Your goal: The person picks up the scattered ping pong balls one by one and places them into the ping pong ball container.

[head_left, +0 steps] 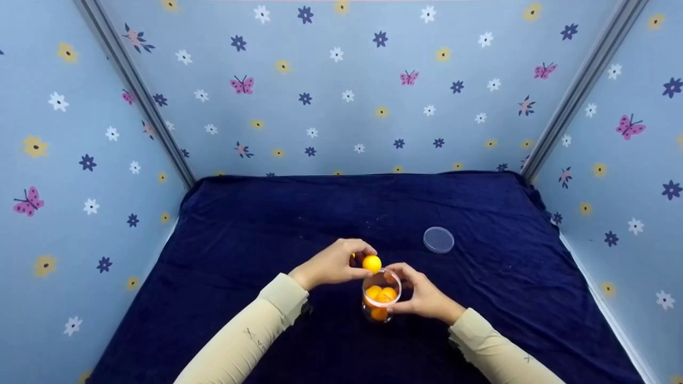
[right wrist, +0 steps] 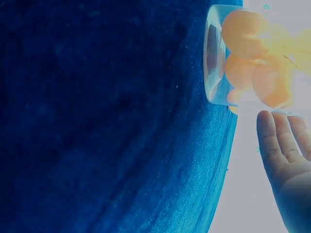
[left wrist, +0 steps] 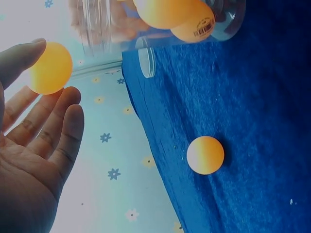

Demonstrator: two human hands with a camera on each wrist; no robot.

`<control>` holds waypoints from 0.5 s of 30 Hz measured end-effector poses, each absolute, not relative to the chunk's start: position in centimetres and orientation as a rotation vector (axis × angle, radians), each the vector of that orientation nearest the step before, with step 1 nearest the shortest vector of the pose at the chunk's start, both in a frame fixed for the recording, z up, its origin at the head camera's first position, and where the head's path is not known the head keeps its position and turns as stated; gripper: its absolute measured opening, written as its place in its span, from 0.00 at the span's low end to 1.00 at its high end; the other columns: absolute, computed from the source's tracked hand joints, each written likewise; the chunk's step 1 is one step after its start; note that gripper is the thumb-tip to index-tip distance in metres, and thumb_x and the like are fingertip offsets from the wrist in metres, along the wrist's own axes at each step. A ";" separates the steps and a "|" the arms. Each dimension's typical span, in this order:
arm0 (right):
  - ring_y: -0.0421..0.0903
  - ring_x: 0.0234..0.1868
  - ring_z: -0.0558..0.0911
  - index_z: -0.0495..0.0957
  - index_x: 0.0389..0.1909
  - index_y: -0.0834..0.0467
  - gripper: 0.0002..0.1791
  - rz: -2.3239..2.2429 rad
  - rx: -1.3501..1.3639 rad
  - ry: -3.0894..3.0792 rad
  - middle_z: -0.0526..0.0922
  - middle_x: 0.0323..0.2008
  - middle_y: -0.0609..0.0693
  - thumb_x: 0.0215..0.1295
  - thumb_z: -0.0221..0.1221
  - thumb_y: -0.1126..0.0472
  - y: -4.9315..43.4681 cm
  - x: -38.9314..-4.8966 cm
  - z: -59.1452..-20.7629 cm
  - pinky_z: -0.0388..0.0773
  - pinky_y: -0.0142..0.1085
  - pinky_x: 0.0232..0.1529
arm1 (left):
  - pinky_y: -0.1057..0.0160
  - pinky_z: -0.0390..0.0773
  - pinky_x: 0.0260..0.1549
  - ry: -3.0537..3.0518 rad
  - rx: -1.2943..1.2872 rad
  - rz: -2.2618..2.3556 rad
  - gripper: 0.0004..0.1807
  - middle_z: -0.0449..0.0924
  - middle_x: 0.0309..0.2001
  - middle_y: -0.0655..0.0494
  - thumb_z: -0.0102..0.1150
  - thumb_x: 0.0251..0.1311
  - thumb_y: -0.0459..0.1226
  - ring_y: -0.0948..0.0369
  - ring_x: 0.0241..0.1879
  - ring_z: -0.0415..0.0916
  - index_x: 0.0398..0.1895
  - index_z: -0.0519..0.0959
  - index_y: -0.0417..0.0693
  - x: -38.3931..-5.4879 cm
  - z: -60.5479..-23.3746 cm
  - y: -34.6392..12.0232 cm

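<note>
My left hand (head_left: 341, 262) pinches an orange ping-pong ball (head_left: 372, 264) between thumb and fingertips, right above the mouth of a clear plastic jar (head_left: 380, 304). In the left wrist view the other fingers (left wrist: 70, 131) spread out below the held ball. My right hand (head_left: 424, 296) grips the jar near its rim from the right, thumb in front and fingers behind. Several orange ping-pong balls (right wrist: 245, 34) lie inside the jar, one showing printed marks in the left wrist view. Another ball (left wrist: 205, 155) rests on the cloth, mostly hidden behind my left hand in the head view.
A round clear lid (head_left: 438, 240) lies flat on the cloth, beyond the jar and to its right. Dark blue cloth (head_left: 256, 224) with wrinkles covers the table. Flower-patterned walls (head_left: 341, 122) enclose the back and both sides.
</note>
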State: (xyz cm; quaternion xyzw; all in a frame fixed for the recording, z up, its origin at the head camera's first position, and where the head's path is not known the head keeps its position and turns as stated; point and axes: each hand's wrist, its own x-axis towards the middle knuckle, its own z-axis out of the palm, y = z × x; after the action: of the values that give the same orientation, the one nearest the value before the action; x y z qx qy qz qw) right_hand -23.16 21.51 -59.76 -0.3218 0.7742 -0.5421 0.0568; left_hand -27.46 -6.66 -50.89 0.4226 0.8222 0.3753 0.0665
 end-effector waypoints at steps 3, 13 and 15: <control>0.64 0.60 0.86 0.73 0.66 0.71 0.42 -1.645 -0.982 2.347 0.83 0.60 0.71 0.53 0.83 0.64 21.5 -23.2 -59.8 0.88 0.43 0.59 | 0.62 0.88 0.46 2.473 1.293 1.135 0.18 0.88 0.52 0.48 0.75 0.68 0.36 0.53 0.45 0.87 0.59 0.85 0.42 -27.4 -51.1 -6.3; 0.65 0.55 0.87 0.74 0.66 0.64 0.40 -1.653 -1.018 2.347 0.84 0.57 0.68 0.53 0.82 0.67 21.6 -23.3 -60.1 0.88 0.39 0.57 | 0.55 0.89 0.48 2.479 1.283 1.105 0.17 0.84 0.51 0.52 0.75 0.68 0.41 0.54 0.47 0.84 0.57 0.87 0.47 -27.2 -51.7 -5.6; 0.66 0.55 0.87 0.73 0.66 0.65 0.41 -1.660 -1.015 2.341 0.84 0.57 0.65 0.53 0.82 0.67 21.6 -23.3 -60.1 0.88 0.38 0.56 | 0.60 0.88 0.48 2.490 1.281 1.087 0.17 0.84 0.50 0.53 0.75 0.67 0.41 0.56 0.46 0.83 0.56 0.87 0.48 -27.1 -51.8 -5.5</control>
State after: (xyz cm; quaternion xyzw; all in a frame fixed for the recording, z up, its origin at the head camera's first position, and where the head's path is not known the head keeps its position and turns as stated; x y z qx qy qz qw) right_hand -23.29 21.55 -60.08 -0.3330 0.7682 -0.5447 0.0485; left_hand -27.13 -5.47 -51.81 0.4253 0.8270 0.3611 0.0690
